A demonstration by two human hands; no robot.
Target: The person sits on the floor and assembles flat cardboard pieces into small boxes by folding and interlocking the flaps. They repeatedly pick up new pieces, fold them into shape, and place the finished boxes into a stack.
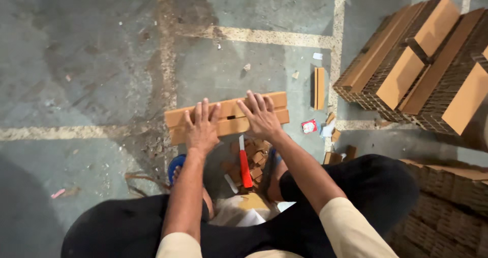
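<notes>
- The folded cardboard piece [226,116] lies flat on the concrete floor [91,75], long side across the view.
- Left hand [202,128] presses on its left half, fingers spread wide and flat — nothing gripped.
- Right hand [261,115] presses on its right half, fingers fanned the same way.
- Just below the cardboard piece — a red-handled knife [245,167] among brown cardboard scraps [254,159].
- Right of it stands a narrow cardboard strip [318,87]; a small red-and-white packet [309,126] lies near.
- Far right of it, stacks of flat brown cartons [417,65].
</notes>
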